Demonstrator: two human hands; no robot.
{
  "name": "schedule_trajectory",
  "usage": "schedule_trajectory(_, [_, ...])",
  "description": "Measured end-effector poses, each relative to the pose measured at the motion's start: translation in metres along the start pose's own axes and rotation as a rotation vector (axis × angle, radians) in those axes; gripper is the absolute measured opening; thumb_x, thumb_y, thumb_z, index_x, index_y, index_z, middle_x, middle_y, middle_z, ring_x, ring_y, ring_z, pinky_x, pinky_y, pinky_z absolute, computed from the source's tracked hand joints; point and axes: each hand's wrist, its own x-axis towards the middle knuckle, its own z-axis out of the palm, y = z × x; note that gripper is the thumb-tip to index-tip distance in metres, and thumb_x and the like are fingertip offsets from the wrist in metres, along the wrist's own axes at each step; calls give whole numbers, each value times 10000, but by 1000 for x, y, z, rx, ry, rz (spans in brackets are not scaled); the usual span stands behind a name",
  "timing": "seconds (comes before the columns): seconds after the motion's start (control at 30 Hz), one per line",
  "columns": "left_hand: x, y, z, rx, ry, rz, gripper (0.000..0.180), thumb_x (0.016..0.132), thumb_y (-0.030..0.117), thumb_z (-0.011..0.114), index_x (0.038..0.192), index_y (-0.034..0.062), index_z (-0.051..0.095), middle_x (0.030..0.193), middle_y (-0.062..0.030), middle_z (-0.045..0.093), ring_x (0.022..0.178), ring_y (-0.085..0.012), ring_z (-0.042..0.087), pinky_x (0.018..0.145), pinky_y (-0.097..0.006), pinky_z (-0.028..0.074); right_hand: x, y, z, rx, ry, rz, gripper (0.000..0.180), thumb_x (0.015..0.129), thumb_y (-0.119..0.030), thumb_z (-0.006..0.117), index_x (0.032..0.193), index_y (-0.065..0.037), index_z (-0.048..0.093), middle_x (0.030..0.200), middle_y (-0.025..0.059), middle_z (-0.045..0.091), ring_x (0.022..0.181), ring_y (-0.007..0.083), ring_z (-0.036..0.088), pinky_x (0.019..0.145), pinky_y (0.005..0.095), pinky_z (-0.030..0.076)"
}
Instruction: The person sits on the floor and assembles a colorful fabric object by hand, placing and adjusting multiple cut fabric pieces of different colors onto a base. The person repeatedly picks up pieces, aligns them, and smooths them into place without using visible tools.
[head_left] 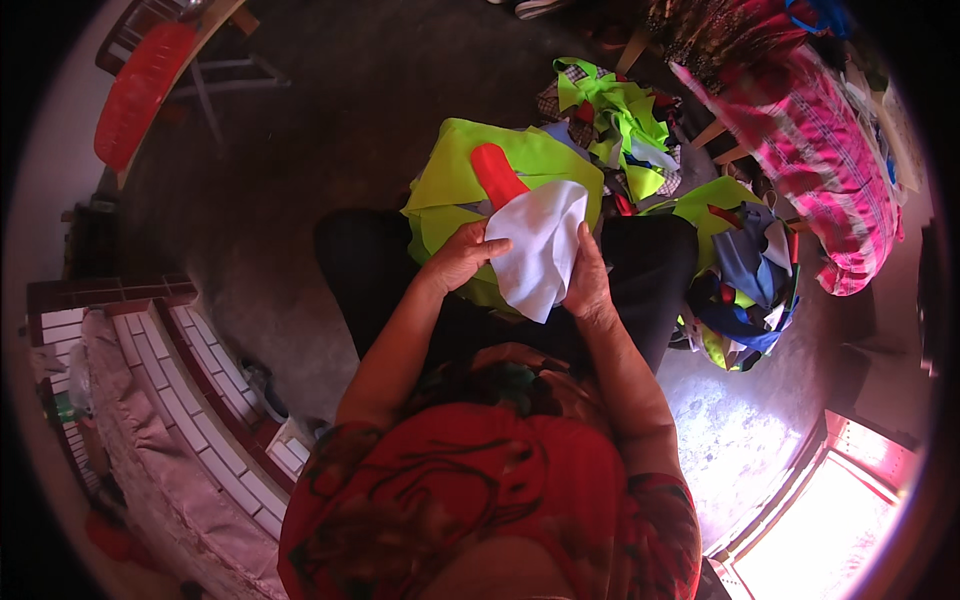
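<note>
Between my two hands I hold a piece of white cloth (540,245) with a rounded lower edge, over my lap. My left hand (463,257) pinches its left side, thumb on top. My right hand (590,275) grips the right edge, thumb along it and the other fingers mostly hidden behind. A red cloth strip (495,175) shows just beyond the white piece, its lower end hidden by it. Under both lie yellow-green fabric pieces (445,165), stacked across my knees.
Beyond my lap is a heap of yellow-green and checked scraps (625,125). Right of my knee lies another pile of mixed cloth (745,270). Pink plaid cloth (810,150) stands at the far right. A red basin (145,95) is at the far left, and a bright doorway (820,530) at the lower right.
</note>
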Motion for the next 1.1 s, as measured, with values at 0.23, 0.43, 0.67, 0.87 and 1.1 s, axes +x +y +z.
schedule_trajectory(0.23, [-5, 19, 7, 39, 184, 45, 401, 828, 135, 686, 1198, 20, 585, 999, -23, 662, 887, -120, 618, 826, -278, 480, -1, 9, 5, -652, -20, -238, 722, 776, -264, 759, 1342, -33, 374, 1186, 108, 562, 1088, 219, 539, 945, 354, 438])
schedule_trajectory(0.43, [-16, 33, -21, 193, 269, 52, 470, 819, 126, 681, 1260, 25, 555, 1037, -25, 652, 923, -107, 601, 860, -262, 464, 4, 19, -14, -1011, 262, -210, 567, 785, -43, 607, 1302, 14, 381, 921, 102, 633, 828, 159, 595, 753, 287, 482])
schedule_trajectory(0.67, [-10, 43, -69, 635, 380, -78, 434, 839, 95, 629, 1248, -18, 542, 1042, -38, 648, 898, -102, 595, 829, -268, 467, 10, 21, -21, -900, 304, -168, 367, 858, -46, 539, 1219, -30, 476, 821, 60, 621, 674, 125, 588, 592, 264, 476])
schedule_trajectory(0.87, [-3, 20, -113, 1003, 525, -128, 524, 741, 102, 682, 1237, 3, 544, 899, -149, 690, 823, -243, 662, 743, -333, 510, 12, 25, -20, -1047, 304, -183, 315, 869, -61, 554, 1180, -35, 511, 812, 59, 621, 657, 117, 591, 574, 252, 468])
schedule_trajectory(1.1, [-7, 22, -72, 1437, 870, 48, 363, 727, 113, 703, 1074, 116, 599, 1002, -107, 641, 912, -327, 622, 772, -426, 503, 14, 26, -25, -1009, 257, -320, 259, 860, -43, 562, 1119, -40, 548, 813, 37, 601, 626, 105, 570, 558, 246, 457])
